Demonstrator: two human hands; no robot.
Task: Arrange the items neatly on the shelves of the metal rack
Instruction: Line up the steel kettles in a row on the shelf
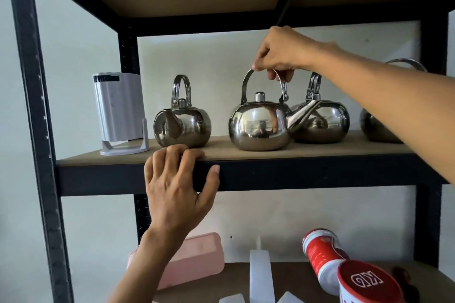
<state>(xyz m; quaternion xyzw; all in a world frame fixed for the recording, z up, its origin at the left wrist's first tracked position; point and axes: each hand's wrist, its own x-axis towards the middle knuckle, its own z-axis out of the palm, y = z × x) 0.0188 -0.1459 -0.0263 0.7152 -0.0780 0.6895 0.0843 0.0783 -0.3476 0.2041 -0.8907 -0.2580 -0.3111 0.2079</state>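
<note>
Right hand (275,54): I see it pinching the top of the middle kettle's (258,123) handle, fingers closed around it.
Left hand (174,184): I see it gripping the front edge of the shelf (320,172), just left of that kettle.
Middle kettle: standing on the shelf, spout touching the kettle to its right (322,120).
Left of it: another kettle (182,125), then a white appliance (120,113).

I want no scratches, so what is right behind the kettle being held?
Another steel kettle stands behind the held kettle; the spout overlaps it. The right hand grips the handle. Contact cannot be told.
</note>
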